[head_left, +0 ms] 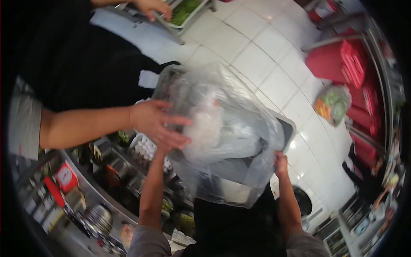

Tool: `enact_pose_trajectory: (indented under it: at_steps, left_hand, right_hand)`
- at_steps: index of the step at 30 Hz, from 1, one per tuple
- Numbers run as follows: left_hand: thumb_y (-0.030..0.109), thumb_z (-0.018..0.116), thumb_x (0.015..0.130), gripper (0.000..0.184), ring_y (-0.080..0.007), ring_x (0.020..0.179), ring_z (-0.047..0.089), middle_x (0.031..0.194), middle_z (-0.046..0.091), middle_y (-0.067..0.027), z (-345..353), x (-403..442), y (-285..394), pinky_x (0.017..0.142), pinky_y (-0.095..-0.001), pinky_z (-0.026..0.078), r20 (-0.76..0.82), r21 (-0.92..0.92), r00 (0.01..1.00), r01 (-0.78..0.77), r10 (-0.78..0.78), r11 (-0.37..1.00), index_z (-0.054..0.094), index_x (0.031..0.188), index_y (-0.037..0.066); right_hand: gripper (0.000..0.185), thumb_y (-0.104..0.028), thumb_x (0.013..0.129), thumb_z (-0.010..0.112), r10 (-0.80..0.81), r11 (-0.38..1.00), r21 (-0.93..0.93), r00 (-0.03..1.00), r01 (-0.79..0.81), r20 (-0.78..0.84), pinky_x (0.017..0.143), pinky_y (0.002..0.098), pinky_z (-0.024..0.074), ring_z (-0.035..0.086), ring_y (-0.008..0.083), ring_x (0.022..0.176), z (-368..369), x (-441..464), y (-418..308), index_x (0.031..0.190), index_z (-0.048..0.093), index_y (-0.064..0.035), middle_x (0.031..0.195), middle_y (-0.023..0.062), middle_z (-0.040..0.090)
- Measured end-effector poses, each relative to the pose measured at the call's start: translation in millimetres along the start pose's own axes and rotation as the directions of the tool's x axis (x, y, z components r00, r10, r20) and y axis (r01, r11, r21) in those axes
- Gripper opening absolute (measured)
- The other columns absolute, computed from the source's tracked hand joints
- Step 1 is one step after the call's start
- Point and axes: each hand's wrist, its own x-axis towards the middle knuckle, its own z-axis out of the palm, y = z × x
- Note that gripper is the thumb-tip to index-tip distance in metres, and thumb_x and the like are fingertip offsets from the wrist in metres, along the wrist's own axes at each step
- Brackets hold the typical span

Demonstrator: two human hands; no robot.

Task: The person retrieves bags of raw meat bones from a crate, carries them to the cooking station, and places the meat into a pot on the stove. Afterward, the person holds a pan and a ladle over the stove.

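A large clear plastic bag (239,128) is spread over a dark grey bin or tub (287,125) in front of me. Inside the bag is a pale, blurred mass whose kind I cannot make out. At the bag's right edge, my right hand (281,163) is closed on the plastic. My left hand (162,148) reaches up to the bag's left side, its fingers hidden behind a co-worker's hand (156,124). That co-worker's hand comes in from the left with spread fingers, close to the bag.
To the left, a steel counter holds a tray of eggs (144,148), a red scale (66,176) and a metal bowl (97,218). Red bins (336,62) line the right side, near a bag of vegetables (333,105). Another hand (153,7) is near a tray of greens (184,12).
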Motion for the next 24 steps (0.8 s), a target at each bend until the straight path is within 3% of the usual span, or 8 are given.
enact_pose_trajectory:
  at_steps: [1,2,3,4,7,16,19,24]
  left_hand:
    - [0.033,0.058,0.088,0.034,-0.0363,0.104,0.056,0.108,0.062,-0.0199,17.9,-18.6,-2.0,0.086,-0.0453,0.043,-0.149,0.054,0.988,0.059,-0.05,0.997,0.061,0.109,0.007]
    - [0.033,0.059,0.088,0.032,-0.037,0.1,0.06,0.104,0.065,-0.0208,34.7,-33.0,-0.1,0.082,-0.0446,0.048,-0.207,0.115,0.967,0.171,-0.145,0.978,0.066,0.105,0.007]
    - [0.038,0.059,0.086,0.037,-0.0431,0.088,0.061,0.091,0.066,-0.0225,48.3,-43.0,11.8,0.076,-0.0483,0.049,-0.126,0.126,0.905,0.421,-0.406,0.898,0.066,0.094,0.003]
    - [0.041,0.059,0.085,0.041,-0.0445,0.08,0.062,0.083,0.065,-0.0241,65.8,-53.3,16.9,0.072,-0.0509,0.049,-0.131,0.287,0.885,0.466,-0.448,0.837,0.065,0.09,0.0]
    - [0.038,0.059,0.085,0.041,-0.0426,0.081,0.063,0.082,0.064,-0.0246,84.9,-50.1,82.8,0.072,-0.0498,0.05,-0.121,0.204,0.813,0.583,-0.57,0.787,0.064,0.087,-0.002]
    - [0.026,0.065,0.078,0.029,-0.0393,0.077,0.065,0.081,0.065,-0.0223,218.1,14.3,158.7,0.073,-0.0479,0.051,-0.025,0.119,0.915,0.403,-0.403,0.908,0.063,0.085,-0.002]
    - [0.028,0.062,0.083,0.029,-0.0426,0.084,0.062,0.084,0.065,-0.0236,255.2,69.1,173.9,0.076,-0.049,0.049,0.103,0.074,0.933,0.337,-0.344,0.938,0.065,0.09,0.0]
    - [0.03,0.061,0.084,0.031,-0.0385,0.092,0.063,0.095,0.066,-0.0199,341.4,175.2,155.7,0.08,-0.0469,0.049,0.305,0.143,0.921,0.206,-0.241,0.968,0.066,0.096,0.002]
  right_hand:
    - [0.027,-0.033,0.079,0.068,-0.037,0.996,-0.088,0.993,0.027,-0.108,0.042,0.0239,0.0321,0.036,0.0064,0.047,-11.1,17.4,-1.3,0.07,0.049,-0.0156,0.058,-0.0067,0.039]
    - [0.026,-0.031,0.08,0.066,-0.065,0.993,-0.098,0.997,0.061,-0.037,0.041,0.0231,0.0305,0.036,0.0062,0.045,-19.2,21.8,-16.5,0.068,0.05,-0.0149,0.056,-0.007,0.039]
    - [0.023,-0.029,0.08,0.064,-0.093,0.988,-0.125,0.996,0.09,-0.016,0.041,0.0232,0.0301,0.036,0.0063,0.044,-30.8,34.0,-25.4,0.068,0.051,-0.0139,0.055,-0.0068,0.04]
    - [0.022,-0.028,0.08,0.063,-0.071,0.989,-0.126,0.997,0.073,0.02,0.041,0.0237,0.03,0.037,0.0065,0.044,-42.9,47.2,-33.7,0.067,0.051,-0.0141,0.054,-0.0064,0.04]
    - [0.028,-0.029,0.081,0.061,-0.071,0.979,-0.188,0.996,0.081,0.06,0.043,0.0241,0.0302,0.038,0.0066,0.045,-76.2,76.3,-60.8,0.061,0.047,-0.0158,0.053,-0.0059,0.041]
    - [0.03,-0.032,0.084,0.057,-0.071,0.98,-0.193,0.99,0.046,-0.125,0.037,0.0258,0.0232,0.03,0.0065,0.038,-239.7,95.9,-97.1,0.06,0.043,-0.0206,0.048,-0.0091,0.031]
    - [0.031,-0.033,0.086,0.057,-0.067,0.994,-0.092,0.981,0.051,-0.18,0.036,0.0256,0.0242,0.03,0.0062,0.037,-288.2,94.8,-94.5,0.061,0.043,-0.0208,0.048,-0.0092,0.031]
    - [0.032,-0.034,0.088,0.056,-0.082,0.996,0.009,0.955,0.088,-0.284,0.038,0.0258,0.0257,0.029,0.0063,0.038,-316.5,102.5,-94.4,0.061,0.044,-0.0203,0.048,-0.0093,0.03]
